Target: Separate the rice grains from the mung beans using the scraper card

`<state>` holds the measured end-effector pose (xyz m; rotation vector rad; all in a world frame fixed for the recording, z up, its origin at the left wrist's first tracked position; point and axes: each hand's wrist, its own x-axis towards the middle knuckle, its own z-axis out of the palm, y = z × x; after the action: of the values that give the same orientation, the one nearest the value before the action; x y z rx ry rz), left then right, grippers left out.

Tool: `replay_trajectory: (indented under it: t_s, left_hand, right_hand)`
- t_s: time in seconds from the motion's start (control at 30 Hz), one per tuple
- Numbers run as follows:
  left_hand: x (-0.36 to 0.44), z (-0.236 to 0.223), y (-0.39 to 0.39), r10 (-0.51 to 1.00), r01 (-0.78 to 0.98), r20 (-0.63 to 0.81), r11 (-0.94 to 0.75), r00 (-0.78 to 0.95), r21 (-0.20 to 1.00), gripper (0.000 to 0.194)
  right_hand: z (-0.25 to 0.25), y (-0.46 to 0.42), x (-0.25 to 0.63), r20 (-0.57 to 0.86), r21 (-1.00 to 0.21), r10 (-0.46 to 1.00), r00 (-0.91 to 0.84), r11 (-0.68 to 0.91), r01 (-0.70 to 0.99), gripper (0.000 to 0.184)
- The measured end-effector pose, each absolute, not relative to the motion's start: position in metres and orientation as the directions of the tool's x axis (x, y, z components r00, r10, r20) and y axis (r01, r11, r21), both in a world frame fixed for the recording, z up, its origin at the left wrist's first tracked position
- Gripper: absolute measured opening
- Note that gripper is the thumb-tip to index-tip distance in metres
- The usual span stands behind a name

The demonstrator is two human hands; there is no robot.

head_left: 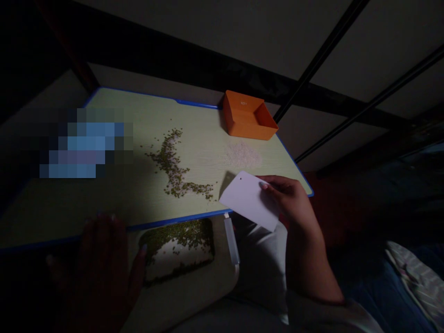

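Observation:
A white rectangular card (247, 200) with a small hole in one corner is gripped by my right hand (294, 201), thumb on top. It is held over the table's near edge on the right. Left of it, a curved band of small green grains mixed with pale ones (173, 172) lies on the tabletop. Past the card is a patch of whitish grains (243, 155). My left hand (100, 263), in deep shadow, has its fingers stretched out at the near edge. Beside it, below the tabletop, sits a tray (169, 255) with green grains around a bare whitish area.
An orange open box (248, 128) stands at the table's far right corner. The pale tabletop (204, 138) has a blue rim. A blurred-out bluish patch (83, 148) covers something at the left. Striped cloth (419, 273) lies at lower right, and a panelled wall rises behind.

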<state>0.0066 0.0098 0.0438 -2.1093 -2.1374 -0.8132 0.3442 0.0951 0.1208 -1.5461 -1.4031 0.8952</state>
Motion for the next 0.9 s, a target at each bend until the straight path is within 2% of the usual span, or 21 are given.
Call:
replay_trajectory:
  t_s: [0.47, 0.7, 0.9]
  left_hand:
    - [0.007, 0.045, 0.011, 0.914, 0.936, 0.395, -0.061, -0.087, 0.348, 0.068]
    - [0.009, 0.046, 0.011, 0.912, 0.951, 0.401, -0.049, -0.082, 0.305, 0.068]
    - [0.009, 0.049, 0.012, 0.927, 0.949, 0.369, -0.052, -0.070, 0.310, 0.071]
  right_hand:
    - [0.120, 0.094, 0.338, 0.037, -0.931, 0.995, 0.093, 0.001, 0.364, 0.022]
    - [0.123, 0.089, 0.338, 0.000, -0.926, 0.999, 0.046, -0.017, 0.377, 0.023]
    - [0.120, 0.096, 0.332, 0.033, -0.923, 0.999, 0.016, 0.024, 0.383, 0.022]
